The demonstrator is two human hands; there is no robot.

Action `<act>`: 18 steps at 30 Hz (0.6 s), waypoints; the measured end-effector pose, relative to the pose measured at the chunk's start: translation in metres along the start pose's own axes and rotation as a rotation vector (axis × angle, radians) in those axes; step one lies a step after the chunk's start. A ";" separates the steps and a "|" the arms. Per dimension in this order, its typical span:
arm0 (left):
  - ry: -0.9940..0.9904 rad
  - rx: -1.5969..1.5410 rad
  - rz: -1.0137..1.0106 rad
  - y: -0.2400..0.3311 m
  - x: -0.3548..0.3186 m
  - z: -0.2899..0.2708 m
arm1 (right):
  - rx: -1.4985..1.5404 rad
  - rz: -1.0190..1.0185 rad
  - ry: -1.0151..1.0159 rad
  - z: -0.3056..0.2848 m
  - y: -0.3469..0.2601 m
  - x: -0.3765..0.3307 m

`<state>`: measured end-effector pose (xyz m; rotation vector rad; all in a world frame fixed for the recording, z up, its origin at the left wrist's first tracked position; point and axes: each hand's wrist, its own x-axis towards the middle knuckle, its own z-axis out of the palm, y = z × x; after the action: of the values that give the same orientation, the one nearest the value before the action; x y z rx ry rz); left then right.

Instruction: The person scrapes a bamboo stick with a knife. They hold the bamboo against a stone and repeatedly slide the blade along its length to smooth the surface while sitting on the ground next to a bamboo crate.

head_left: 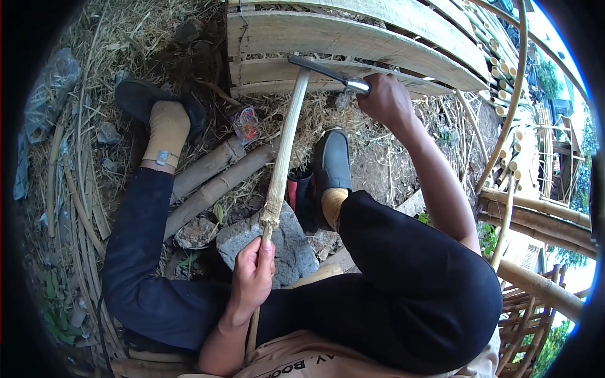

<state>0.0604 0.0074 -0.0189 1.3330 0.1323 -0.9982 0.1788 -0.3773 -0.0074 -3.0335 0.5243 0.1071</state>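
My left hand (254, 271) is closed round a pale bamboo stick (287, 148) just below its rough, frayed joint. The stick slants up and away from my lap, its lower end running along my left forearm. In my right hand (386, 97) is the handle of a knife (318, 67) with a dark blade and a shiny metal collar. The blade crosses the stick's far end and appears to touch it. My fingers hide most of the knife's handle.
A slatted wooden crate (353, 31) stands just beyond the blade. Between my legs lie a grey stone block (287, 255) and thick bamboo poles (217, 189). Straw and plastic scraps litter the ground. Bamboo poles (535, 283) and stacked bamboo (501, 69) stand at the right.
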 end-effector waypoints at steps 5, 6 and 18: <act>-0.001 -0.001 0.021 -0.005 -0.002 -0.001 | 0.013 -0.002 0.013 0.002 -0.005 -0.003; 0.006 -0.012 0.003 -0.003 -0.004 0.000 | 0.021 0.001 0.014 0.003 -0.004 -0.001; 0.010 0.021 -0.036 0.004 -0.011 0.002 | 0.015 0.007 0.036 0.005 -0.001 -0.003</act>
<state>0.0555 0.0116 -0.0088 1.3594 0.1542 -1.0262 0.1756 -0.3754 -0.0123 -3.0247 0.5360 0.0491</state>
